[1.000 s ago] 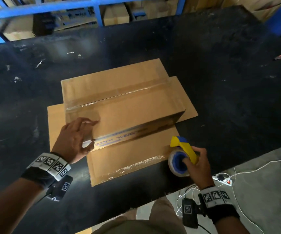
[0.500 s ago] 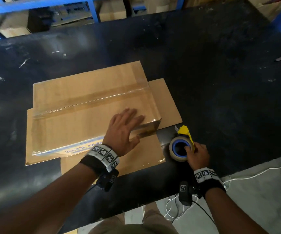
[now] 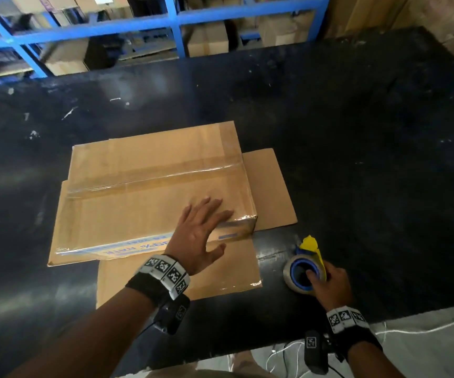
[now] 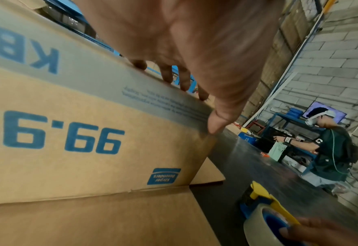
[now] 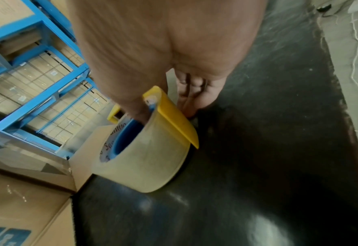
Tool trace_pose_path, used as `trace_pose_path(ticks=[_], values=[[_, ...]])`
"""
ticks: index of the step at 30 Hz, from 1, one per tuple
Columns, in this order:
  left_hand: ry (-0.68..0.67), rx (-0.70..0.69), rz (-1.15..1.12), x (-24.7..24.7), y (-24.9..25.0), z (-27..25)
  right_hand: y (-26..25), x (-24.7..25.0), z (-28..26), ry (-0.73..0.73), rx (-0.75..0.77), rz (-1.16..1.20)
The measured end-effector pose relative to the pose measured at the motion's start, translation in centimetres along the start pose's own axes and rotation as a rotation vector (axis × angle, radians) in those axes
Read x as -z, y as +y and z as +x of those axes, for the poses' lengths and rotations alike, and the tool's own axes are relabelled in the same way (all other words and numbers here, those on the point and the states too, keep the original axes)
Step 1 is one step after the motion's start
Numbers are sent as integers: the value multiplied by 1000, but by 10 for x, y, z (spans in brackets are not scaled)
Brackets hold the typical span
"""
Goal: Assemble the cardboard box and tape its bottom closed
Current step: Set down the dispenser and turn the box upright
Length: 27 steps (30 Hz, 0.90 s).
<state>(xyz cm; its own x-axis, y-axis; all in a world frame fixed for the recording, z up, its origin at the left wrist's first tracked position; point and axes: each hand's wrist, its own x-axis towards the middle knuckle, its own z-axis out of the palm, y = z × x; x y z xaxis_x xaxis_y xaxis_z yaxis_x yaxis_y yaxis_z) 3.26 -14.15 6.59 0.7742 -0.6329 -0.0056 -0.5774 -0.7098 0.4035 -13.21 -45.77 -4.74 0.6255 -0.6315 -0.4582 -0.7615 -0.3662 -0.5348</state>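
My left hand (image 3: 202, 230), grip released, presses flat on the taped brown cardboard box (image 3: 138, 211); rub the seam firmly. My right hand (image 3: 329, 285) grasps the clear tape roll in its yellow-and-blue dispenser (image 3: 303, 271).

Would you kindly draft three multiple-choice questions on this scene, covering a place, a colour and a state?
1. Where does the tape dispenser sit?
A. On top of the box
B. On the black table, right of the box
C. On the blue shelving

2. What colour is the dispenser's handle?
A. Red
B. Green
C. Yellow

3. How is the left hand placed?
A. Flat on the cardboard box, fingers spread
B. Curled round the tape
C. Hanging off the table

Answers: 1 B, it stands on the table beside the flap; 2 C, yellow above a blue core; 3 A, palm pressing the box top.
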Motion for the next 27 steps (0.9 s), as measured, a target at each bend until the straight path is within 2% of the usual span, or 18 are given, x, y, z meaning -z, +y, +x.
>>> trace_pose_path(ticks=[2,4,8,12,16,18,22,27], values=[[72,21,-119,10,-2,-3,-8,10,1,46,19,11],[164,91,-209,27,-12,-8,-40,27,1,119,90,58],[280,292,-184,76,-59,-21,-145,56,5,147,284,99],[329,457,-106,123,-127,-31,-250,47,17,97,417,47],[259,689,-43,158,-189,-33,-334,17,28,27,514,-101],[225,757,-52,168,-215,-31,-365,3,34,-7,556,-178],[141,813,-96,181,-248,-15,-403,-23,44,-57,562,-343],[16,821,-125,185,-261,21,-420,-46,58,-121,501,-490]])
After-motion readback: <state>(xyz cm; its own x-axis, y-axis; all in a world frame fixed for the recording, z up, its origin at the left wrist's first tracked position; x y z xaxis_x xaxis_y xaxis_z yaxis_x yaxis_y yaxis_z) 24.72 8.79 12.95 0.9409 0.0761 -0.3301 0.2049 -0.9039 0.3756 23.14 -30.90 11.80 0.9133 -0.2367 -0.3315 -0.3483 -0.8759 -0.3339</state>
